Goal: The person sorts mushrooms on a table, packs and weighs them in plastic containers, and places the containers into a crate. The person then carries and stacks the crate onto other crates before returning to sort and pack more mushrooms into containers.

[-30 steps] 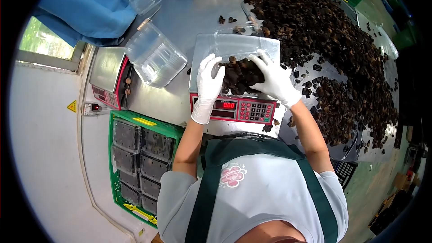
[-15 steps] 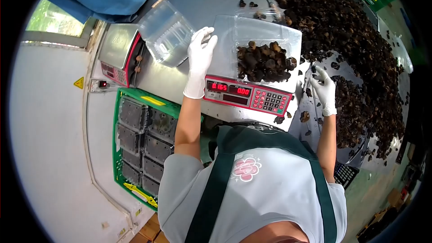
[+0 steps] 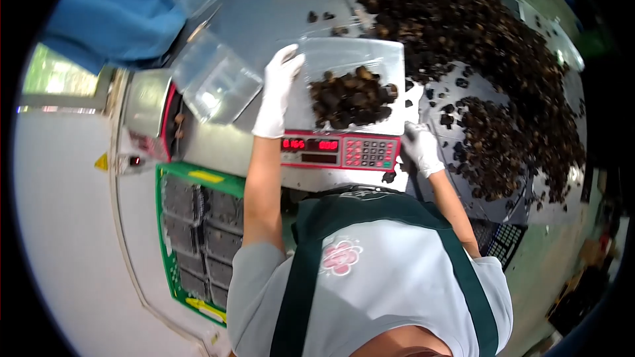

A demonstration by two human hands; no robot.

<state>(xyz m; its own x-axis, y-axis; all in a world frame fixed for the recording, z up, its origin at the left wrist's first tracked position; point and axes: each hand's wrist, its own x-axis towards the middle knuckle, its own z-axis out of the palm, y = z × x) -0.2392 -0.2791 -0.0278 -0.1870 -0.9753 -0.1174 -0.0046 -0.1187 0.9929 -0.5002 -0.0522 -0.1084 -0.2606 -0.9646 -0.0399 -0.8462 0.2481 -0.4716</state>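
Note:
A digital scale [image 3: 374, 153] with a red-framed panel stands before me. On its pan rests a clear plastic box [image 3: 390, 119] filled with dark brown, mushroom-like pieces [image 3: 350, 98]. My left hand [image 3: 279, 82], in a white glove, is at the left edge of the pan beside the box; its fingers are slightly bent and apart, with nothing seen in them. Close to the scale's right edge is my right hand [image 3: 423, 150], gloved too, low over the table. Its fingers are bent and blurred, with a dark patch at the tips, so I cannot make out whether it holds anything.
A large heap of dark pieces [image 3: 503, 73] covers the table's right side. Left of the scale stands an empty clear box [image 3: 218, 79], with a second scale [image 3: 149, 106] beyond it. A green crate [image 3: 165, 244] of packed boxes is at the lower left.
The view has shifted, so the scene sits farther left. My right hand has moved from the loose pieces toward the scale's right edge. My left hand stays beside the box.

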